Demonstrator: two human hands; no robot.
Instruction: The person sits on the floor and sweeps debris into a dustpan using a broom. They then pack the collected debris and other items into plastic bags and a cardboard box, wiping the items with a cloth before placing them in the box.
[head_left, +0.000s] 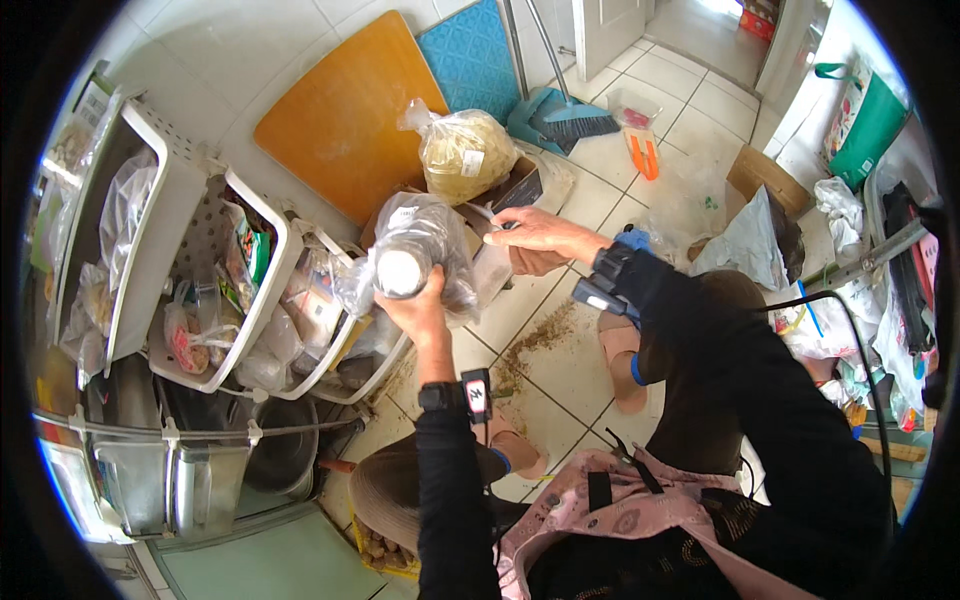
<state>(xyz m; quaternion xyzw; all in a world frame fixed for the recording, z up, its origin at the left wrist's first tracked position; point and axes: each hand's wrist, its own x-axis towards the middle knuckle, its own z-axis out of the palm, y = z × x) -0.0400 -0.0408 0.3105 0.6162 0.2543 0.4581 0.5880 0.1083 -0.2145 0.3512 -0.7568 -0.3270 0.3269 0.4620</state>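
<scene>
My left hand (420, 304) grips a round container (401, 271) with a white end, at the near side of a clear plastic bag (439, 225). What the bag holds cannot be made out. To its right, my right hand (536, 234) has its thumb and fingers closed on a small dark item (510, 224); its kind is unclear. Beyond my hands, a tied clear bag of pale yellow food (466, 154) rests on an open cardboard box (517, 187).
White plastic storage baskets (281, 247) stand at the left. An orange board (352, 112) leans on the wall. A blue dustpan (536, 112) and brush (581, 124) are at the back. Brown debris (536, 337) lies on the floor tiles. Bags and a green tote (870, 135) are at the right.
</scene>
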